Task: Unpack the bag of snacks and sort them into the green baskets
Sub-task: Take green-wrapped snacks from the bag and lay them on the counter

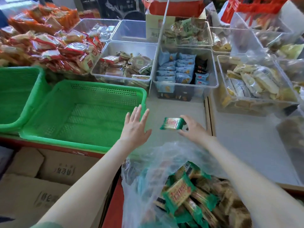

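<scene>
The right hand [192, 129] pinched one green-edged pack [172, 123] by its right end, with the thumb under it and the fingers curled over the top. The pack hung tilted over the grey counter [177, 102], between the two hands and just right of the near basket [102, 83]. The left hand [136, 127] held nothing. It was flat with the palm down and the fingers straight and spread, and its fingertips lay over the basket's near right corner; whether they touched the rim could not be told. A second basket [21, 68] stood to the left, with its wall against the first one. The bag [164, 158], of clear plastic, lay open at the near edge below both forearms, with many more packs [177, 193] of the same kind heaped inside. Beyond the counter stood clear bins. One [212, 86] held rows of blue packets, another [98, 74] to its left held mixed brown wrappers, and a third [220, 63] on the right held pale yellow ones. A loose heap of red-and-white packets [49, 46] rose behind the baskets. Cardboard boxes [49, 176] sat low on the left, under the left forearm.
</scene>
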{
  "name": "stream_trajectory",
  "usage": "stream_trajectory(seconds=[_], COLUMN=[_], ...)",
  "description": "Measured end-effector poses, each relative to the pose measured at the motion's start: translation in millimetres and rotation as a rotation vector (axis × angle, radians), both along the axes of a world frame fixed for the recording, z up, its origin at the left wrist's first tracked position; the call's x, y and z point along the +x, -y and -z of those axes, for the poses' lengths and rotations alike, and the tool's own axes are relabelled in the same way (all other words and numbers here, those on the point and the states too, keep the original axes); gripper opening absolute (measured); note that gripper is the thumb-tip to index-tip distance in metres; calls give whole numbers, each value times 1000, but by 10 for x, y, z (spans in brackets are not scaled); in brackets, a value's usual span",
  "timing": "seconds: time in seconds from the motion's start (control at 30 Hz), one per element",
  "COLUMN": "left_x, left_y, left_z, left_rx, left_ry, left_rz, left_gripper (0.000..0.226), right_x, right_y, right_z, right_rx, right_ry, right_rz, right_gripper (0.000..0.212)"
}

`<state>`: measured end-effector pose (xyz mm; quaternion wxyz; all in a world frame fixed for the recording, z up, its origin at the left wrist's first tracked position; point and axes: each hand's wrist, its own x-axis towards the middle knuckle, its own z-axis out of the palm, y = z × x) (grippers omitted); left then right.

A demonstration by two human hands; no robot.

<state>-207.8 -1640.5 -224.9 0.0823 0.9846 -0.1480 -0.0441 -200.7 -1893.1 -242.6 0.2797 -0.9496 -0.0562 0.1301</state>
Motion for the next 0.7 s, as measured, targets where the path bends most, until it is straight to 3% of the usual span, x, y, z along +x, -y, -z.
stream_trajectory(seconds=[0.13, 0.27, 0.47, 0.57, 0.7], left_x=[197, 328, 429, 414, 355], left_y=[-34, -52, -115, -135, -119], left_z=[195, 271, 353, 358, 355], left_rx=[148, 177, 154, 99, 38], left_ry=[-103, -147, -165, -169, -112], left_rz=[43, 17, 18, 19, 12], left_gripper=[89, 88, 80, 75, 69], right_x=[569, 989, 1388, 1369, 838], right_y=[-133, -225, -408, -473, -390], right_z=[334, 638, 857, 708, 92], right_rx=[-158, -345, -388, -331, -23], right_ry=[18, 64, 123, 151, 320], right_rz=[-89, -82, -5, 2, -4], right_gripper=[63, 57, 47, 51, 49])
